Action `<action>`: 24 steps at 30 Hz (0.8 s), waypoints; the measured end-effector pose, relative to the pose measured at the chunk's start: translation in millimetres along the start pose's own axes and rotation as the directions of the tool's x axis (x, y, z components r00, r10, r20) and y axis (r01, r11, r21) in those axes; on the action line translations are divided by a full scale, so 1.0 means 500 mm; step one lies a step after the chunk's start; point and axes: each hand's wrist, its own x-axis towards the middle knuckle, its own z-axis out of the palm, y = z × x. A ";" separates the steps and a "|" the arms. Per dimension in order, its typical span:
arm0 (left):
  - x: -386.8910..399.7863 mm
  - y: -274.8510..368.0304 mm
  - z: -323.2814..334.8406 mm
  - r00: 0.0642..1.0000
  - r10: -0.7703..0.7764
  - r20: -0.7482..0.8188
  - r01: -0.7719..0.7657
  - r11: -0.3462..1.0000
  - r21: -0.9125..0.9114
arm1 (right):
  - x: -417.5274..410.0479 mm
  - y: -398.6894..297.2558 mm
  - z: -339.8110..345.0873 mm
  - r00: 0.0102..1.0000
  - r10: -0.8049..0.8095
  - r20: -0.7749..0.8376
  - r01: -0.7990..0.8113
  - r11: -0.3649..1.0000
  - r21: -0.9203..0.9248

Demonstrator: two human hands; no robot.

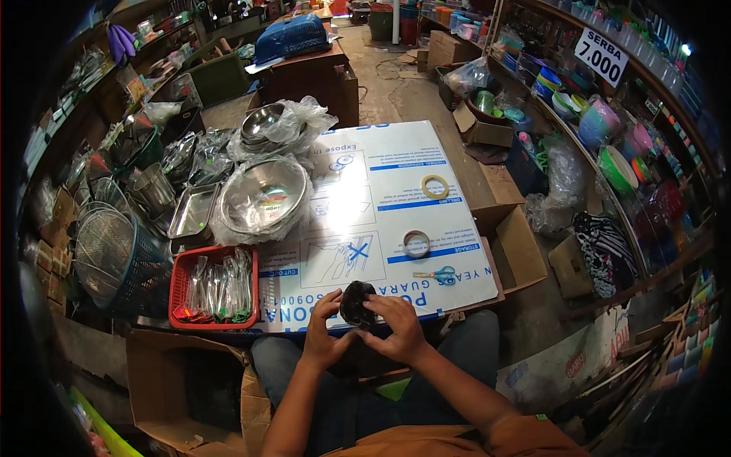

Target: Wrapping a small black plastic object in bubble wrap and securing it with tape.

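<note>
Between both hands, at the near edge of the table, is a small rounded black object; its surface is dark and I cannot tell exactly what it is. My left hand curves around its left side, thumb below and fingers above. From the right, my right hand grips it, fingertips on top and thumb underneath. Right of the hands, blue-handled scissors lie on the white printed sheet covering the table. Beyond them are a brown tape roll and a pale yellow tape roll.
A red plastic basket of wrapped utensils stands to the left. Behind it are plastic-wrapped metal bowls, rectangular metal trays and a blue basket with strainers. Cardboard boxes stand at lower left and right. Shelves line both sides.
</note>
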 end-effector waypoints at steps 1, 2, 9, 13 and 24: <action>0.003 0.005 -0.004 0.998 0.057 0.035 -0.059 0.996 0.073 | -0.002 0.002 0.000 1.000 -0.005 0.007 0.005 1.000 -0.018; 0.008 0.012 -0.006 0.991 0.111 0.074 -0.120 0.982 0.143 | -0.004 0.004 -0.001 1.000 -0.003 0.008 0.004 1.000 -0.021; 0.018 0.039 -0.027 0.991 0.082 0.105 -0.103 0.971 0.216 | -0.006 0.006 0.006 1.000 -0.007 -0.003 0.007 1.000 -0.014; 0.036 0.060 -0.036 0.986 0.049 0.160 -0.105 0.926 0.363 | -0.005 0.007 0.008 1.000 -0.009 -0.021 0.008 1.000 -0.019; 0.073 0.082 -0.035 0.974 0.069 0.215 -0.145 0.920 0.363 | 0.002 0.027 0.010 0.997 0.072 -0.036 -0.070 0.996 0.055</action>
